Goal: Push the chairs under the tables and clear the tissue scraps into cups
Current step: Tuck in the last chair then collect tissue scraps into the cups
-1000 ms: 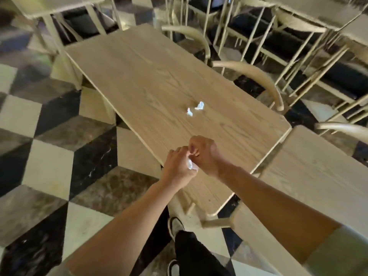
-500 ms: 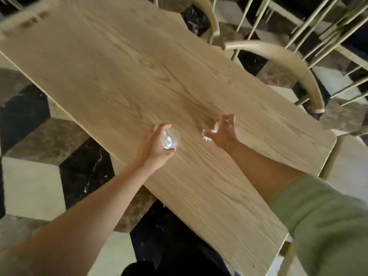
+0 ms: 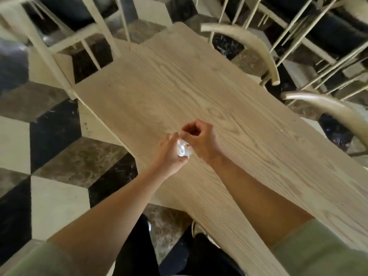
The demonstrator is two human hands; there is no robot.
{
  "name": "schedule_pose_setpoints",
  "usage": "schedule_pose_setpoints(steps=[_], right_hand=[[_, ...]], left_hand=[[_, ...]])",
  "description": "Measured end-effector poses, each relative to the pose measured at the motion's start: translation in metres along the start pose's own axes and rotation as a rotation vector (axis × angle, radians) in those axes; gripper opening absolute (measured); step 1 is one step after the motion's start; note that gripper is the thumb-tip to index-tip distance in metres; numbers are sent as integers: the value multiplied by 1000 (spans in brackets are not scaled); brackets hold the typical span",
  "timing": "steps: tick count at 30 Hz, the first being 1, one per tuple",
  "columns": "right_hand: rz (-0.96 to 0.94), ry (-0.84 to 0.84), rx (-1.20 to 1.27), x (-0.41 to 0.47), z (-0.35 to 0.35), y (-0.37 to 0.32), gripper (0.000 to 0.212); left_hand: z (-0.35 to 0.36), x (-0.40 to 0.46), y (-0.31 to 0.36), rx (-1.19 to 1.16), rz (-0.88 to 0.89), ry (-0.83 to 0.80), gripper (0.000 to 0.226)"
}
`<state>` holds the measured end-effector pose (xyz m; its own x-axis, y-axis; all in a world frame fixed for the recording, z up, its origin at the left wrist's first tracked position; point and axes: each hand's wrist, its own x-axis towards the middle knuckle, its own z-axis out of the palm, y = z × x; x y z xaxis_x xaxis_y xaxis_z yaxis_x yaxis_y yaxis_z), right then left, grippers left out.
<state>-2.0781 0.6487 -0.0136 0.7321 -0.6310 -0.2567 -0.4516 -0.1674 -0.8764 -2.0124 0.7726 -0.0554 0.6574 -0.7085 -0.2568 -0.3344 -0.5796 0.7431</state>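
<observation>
We are standing at the near edge of the table, both hands over it. Our left hand is curling its grip round a small clear cup; our right hand is pinching at the cup's mouth, contents unclear. Beyond the table's far-right edge, two chairs are crowding close.

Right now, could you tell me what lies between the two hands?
In the head view, the small clear cup, gripped by the left hand, sits directly against the right hand; nothing else lies between.
</observation>
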Motion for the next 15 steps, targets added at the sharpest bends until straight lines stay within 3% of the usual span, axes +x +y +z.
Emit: schedule_pose_setpoints(steps=[5, 8, 10, 15], right_hand=[[-52, -56, -212, 38, 102, -67, 9], [-113, -181, -342, 45, 140, -92, 17], [-128, -171, -346, 46, 151, -101, 19], [-108, -78, -400, 51, 136, -82, 12]], left_hand=[[-104, 31, -71, -124, 10, 25, 51], [-146, 43, -102, -126, 32, 33, 42], [-160, 58, -111, -74, 75, -7, 36], [-146, 85, -98, 56, 244, -114, 46]])
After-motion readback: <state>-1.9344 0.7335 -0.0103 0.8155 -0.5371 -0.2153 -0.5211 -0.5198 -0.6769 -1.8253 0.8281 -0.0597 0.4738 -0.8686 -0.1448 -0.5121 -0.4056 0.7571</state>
